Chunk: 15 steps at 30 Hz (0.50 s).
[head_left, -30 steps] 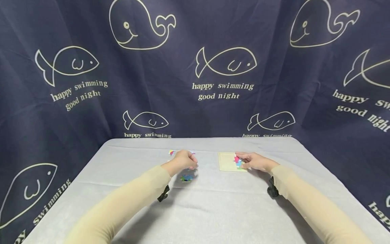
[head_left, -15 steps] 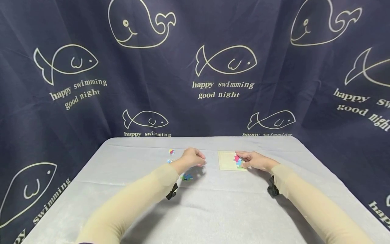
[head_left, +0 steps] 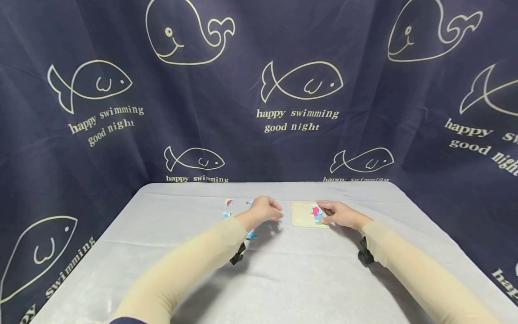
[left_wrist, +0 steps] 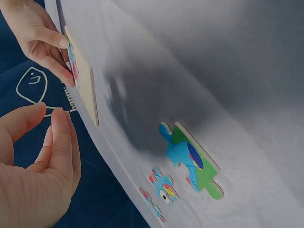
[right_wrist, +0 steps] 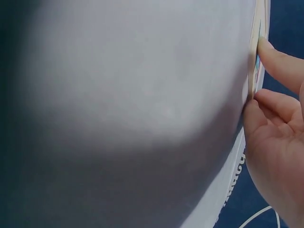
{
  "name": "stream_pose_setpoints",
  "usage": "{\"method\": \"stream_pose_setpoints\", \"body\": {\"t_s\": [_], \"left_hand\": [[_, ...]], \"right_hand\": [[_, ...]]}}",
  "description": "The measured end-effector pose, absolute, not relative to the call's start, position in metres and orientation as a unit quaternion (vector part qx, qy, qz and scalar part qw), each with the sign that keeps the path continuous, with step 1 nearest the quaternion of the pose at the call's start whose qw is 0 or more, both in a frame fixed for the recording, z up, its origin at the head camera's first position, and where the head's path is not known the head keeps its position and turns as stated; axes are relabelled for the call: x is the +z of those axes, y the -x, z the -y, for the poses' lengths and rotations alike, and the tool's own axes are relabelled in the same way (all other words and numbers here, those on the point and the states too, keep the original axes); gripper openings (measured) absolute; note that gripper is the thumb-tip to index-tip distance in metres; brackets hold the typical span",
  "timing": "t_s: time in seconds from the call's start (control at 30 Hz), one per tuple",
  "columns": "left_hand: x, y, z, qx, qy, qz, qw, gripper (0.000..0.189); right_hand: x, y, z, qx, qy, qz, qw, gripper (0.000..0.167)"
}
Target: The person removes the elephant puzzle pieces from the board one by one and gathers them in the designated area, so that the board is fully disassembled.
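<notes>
My right hand (head_left: 340, 214) holds the right side of a pale wooden puzzle board (head_left: 301, 213), thumb toward its near corner and fingers at the far one. Between them, joined pink, blue and green puzzle pieces (head_left: 317, 215) lie in the board's recess. Left of the board my left hand (head_left: 264, 209) hovers over the table. In the left wrist view its thumb and fingertips stand close together, with a small gap and nothing seen between them. Under and behind that hand lie loose pieces, among them a blue and green puzzle piece (left_wrist: 192, 164).
More loose pieces lie at the left: a red and yellow piece (head_left: 229, 202), a blue piece (head_left: 226, 215) and a piece partly hidden by the left hand (head_left: 249, 203). A pale grey cloth (head_left: 307, 279) covers the table, and a dark printed curtain (head_left: 243, 103) hangs behind.
My left hand has moved right, away from the loose pieces and toward the board. The right hand has stayed at the board's right side.
</notes>
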<state>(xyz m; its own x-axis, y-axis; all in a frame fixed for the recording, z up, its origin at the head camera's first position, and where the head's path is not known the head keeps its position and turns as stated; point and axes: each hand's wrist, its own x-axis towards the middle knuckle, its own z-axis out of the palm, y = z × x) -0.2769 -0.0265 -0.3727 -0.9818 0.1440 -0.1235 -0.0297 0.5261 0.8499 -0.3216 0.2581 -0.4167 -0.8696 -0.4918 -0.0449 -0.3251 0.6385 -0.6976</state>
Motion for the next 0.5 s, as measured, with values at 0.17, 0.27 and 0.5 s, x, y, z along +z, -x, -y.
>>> {"method": "stream_pose_setpoints", "body": {"t_s": [0.17, 0.27, 0.5], "left_hand": [[-0.371, 0.277, 0.02, 0.496, -0.035, -0.863, 0.092, 0.016], [-0.37, 0.277, 0.015, 0.501, -0.035, -0.86, 0.091, 0.016], [-0.373, 0.28, -0.004, 0.518, -0.039, -0.85, 0.087, 0.016]], "right_hand": [[-0.418, 0.322, -0.26, -0.342, 0.217, -0.91, 0.087, 0.071], [-0.417, 0.322, -0.26, -0.337, 0.214, -0.913, 0.082, 0.072], [-0.419, 0.322, -0.259, -0.335, 0.205, -0.916, 0.078, 0.072]]}}
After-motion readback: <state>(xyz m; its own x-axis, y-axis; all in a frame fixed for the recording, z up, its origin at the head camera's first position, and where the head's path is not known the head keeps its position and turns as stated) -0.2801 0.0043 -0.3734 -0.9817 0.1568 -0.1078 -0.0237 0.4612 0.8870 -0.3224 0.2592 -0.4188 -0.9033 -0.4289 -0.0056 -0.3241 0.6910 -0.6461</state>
